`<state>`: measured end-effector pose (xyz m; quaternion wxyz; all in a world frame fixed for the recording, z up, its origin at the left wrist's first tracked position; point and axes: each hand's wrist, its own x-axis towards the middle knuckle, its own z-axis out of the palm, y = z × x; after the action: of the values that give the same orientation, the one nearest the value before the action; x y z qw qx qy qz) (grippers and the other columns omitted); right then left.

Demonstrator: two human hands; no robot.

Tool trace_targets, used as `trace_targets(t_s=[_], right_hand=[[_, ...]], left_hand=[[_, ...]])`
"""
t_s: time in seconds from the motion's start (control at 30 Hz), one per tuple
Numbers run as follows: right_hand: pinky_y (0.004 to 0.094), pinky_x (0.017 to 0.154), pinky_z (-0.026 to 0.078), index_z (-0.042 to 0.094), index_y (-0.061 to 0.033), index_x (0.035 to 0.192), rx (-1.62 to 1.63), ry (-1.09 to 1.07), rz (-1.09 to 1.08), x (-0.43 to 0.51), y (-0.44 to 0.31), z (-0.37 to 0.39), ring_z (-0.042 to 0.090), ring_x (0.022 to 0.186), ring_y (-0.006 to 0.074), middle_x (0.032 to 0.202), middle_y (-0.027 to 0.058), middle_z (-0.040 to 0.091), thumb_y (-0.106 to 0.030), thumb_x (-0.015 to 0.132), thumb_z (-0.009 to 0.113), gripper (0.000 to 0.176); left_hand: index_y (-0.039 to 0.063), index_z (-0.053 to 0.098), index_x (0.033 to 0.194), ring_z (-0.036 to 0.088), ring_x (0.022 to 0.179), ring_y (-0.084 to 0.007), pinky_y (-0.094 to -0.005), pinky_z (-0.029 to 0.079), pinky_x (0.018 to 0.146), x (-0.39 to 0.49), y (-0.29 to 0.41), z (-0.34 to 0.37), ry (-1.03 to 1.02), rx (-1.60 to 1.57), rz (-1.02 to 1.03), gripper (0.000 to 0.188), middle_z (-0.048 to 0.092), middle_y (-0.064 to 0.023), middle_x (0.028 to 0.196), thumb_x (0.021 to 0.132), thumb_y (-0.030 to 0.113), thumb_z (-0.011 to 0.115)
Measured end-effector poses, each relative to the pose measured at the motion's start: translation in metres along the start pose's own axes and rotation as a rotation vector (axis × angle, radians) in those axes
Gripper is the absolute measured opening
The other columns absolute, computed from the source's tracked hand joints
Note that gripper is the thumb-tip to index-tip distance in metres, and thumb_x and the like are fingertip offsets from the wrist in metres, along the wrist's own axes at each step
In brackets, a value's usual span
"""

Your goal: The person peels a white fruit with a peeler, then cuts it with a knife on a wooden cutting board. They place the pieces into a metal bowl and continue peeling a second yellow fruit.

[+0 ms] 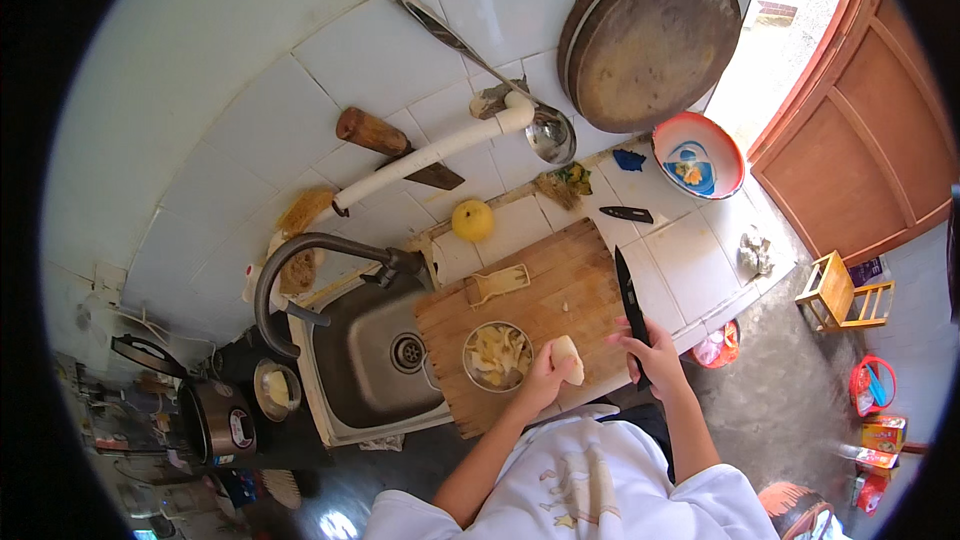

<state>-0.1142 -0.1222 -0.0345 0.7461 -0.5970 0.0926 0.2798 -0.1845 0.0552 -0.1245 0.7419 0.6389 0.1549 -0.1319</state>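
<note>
My left hand (pixel 546 379) holds a pale peeled piece of fruit or vegetable (pixel 568 360) above the near edge of a wooden cutting board (pixel 555 270). In my right hand (pixel 658 360) is a black kitchen knife (pixel 631 300), its blade pointing away from me beside the board's right edge. A round metal bowl (pixel 467 371) with pale, yellowish peelings or slices (pixel 496 351) sits on the board to the left of my left hand. Farther back on the board lies a cream-coloured peeler-like tool (pixel 501 283). A yellow round fruit (pixel 472 220) rests on the tiles behind it.
Left of the board is a steel sink (pixel 360 367) with a dark curved faucet (pixel 300 244). A black blade sheath (pixel 626 214) and an enamel basin (pixel 699 156) stand on the tiled counter (pixel 690 270). A ladle (pixel 551 133) and round chopping boards (pixel 660 45) hang on the wall.
</note>
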Motion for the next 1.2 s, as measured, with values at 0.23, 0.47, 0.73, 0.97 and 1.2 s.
trace_targets(t_s=[0.23, 0.47, 0.73, 0.97, 1.2], right_hand=[[0.0232, 0.031, 0.035, 0.051, 0.0011, 0.090, -0.116, -0.166, 0.147, -0.012, -0.012, 0.023, 0.045, 0.033, 0.0118, 0.057, 0.0034, 0.048, -0.023, 0.091, 0.042, 0.026], [0.0218, 0.033, 0.036, 0.047, 0.0009, 0.113, -0.275, -0.333, 0.098, -0.030, -0.025, 0.068, 0.046, 0.037, 0.0077, 0.055, 0.0013, 0.047, -0.017, 0.090, 0.046, 0.029], [0.0217, 0.034, 0.035, 0.045, 0.0000, 0.114, -0.282, -0.399, 0.129, -0.032, -0.024, 0.086, 0.044, 0.037, 0.0074, 0.057, 0.0008, 0.047, -0.018, 0.090, 0.045, 0.030], [0.0220, 0.034, 0.034, 0.045, 0.0010, 0.114, -0.279, -0.444, 0.172, -0.033, -0.027, 0.096, 0.043, 0.035, 0.0080, 0.054, 0.0010, 0.047, -0.017, 0.092, 0.042, 0.029], [0.0216, 0.034, 0.034, 0.046, 0.0009, 0.112, -0.316, -0.515, 0.153, -0.024, -0.024, 0.098, 0.042, 0.035, 0.0074, 0.053, 0.0001, 0.045, -0.018, 0.091, 0.042, 0.028]], left_hand=[[0.018, 0.039, 0.123, 0.050, 0.082, -0.0186, -0.0280, 0.043, 0.067, -0.018, 0.052, -0.030, -0.220, -0.937, -0.058, 0.039, 0.053, -0.0111, 0.100, 0.091, 0.040, 0.039], [0.012, 0.046, 0.114, 0.048, 0.075, -0.0160, -0.0203, 0.036, 0.051, -0.030, 0.071, -0.043, -0.117, -1.057, 0.065, 0.035, 0.053, -0.0055, 0.091, 0.089, 0.036, 0.047], [0.009, 0.051, 0.099, 0.043, 0.061, -0.0118, -0.0189, 0.030, 0.044, -0.039, 0.083, -0.049, 0.021, -0.890, 0.166, 0.021, 0.053, -0.0032, 0.082, 0.089, 0.027, 0.049], [0.007, 0.051, 0.097, 0.043, 0.057, -0.0107, -0.0176, 0.028, 0.041, -0.041, 0.097, -0.049, 0.128, -0.822, 0.055, 0.019, 0.053, -0.0037, 0.080, 0.089, 0.024, 0.048], [0.007, 0.051, 0.095, 0.042, 0.052, -0.0092, -0.0170, 0.027, 0.038, -0.040, 0.101, -0.055, 0.111, -0.846, -0.076, 0.024, 0.054, -0.0048, 0.076, 0.089, 0.029, 0.047]])
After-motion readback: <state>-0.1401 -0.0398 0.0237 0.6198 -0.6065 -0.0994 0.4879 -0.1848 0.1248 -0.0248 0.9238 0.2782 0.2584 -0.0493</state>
